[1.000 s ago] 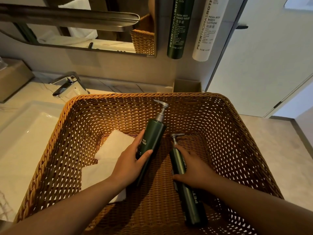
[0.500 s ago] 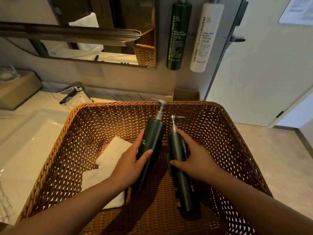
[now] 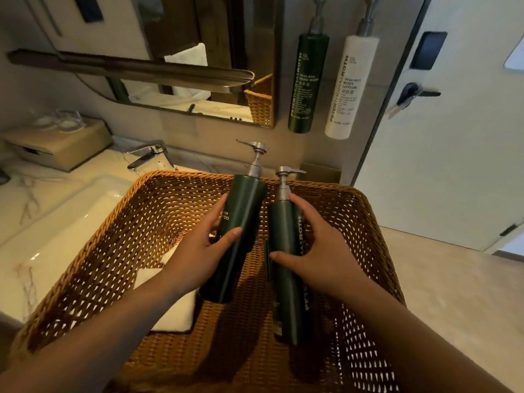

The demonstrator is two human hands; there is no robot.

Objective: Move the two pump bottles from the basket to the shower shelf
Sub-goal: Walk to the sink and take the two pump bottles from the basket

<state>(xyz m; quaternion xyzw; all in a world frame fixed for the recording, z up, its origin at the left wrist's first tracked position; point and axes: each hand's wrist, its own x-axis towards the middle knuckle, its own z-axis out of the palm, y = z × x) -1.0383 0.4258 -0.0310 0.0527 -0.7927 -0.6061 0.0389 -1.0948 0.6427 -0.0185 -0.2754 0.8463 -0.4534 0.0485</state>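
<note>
Each hand's grip is wrapped round a green pump bottle over the wicker basket (image 3: 119,236): left hand (image 3: 195,262) on the left bottle (image 3: 241,222), right hand (image 3: 320,256) on the right bottle (image 3: 286,279). A white folded cloth (image 3: 175,310) lies inside, near left.

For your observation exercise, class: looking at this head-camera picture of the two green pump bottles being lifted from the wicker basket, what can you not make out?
- Shower shelf: not in the head view at all.
- Left pump bottle: label mostly covered by the left hand.
- Right pump bottle: its base is lost in shadow inside the wicker basket.
- White cloth: partly hidden under the left forearm.
- Wall-mounted hand wash bottle: small print unreadable.
</note>
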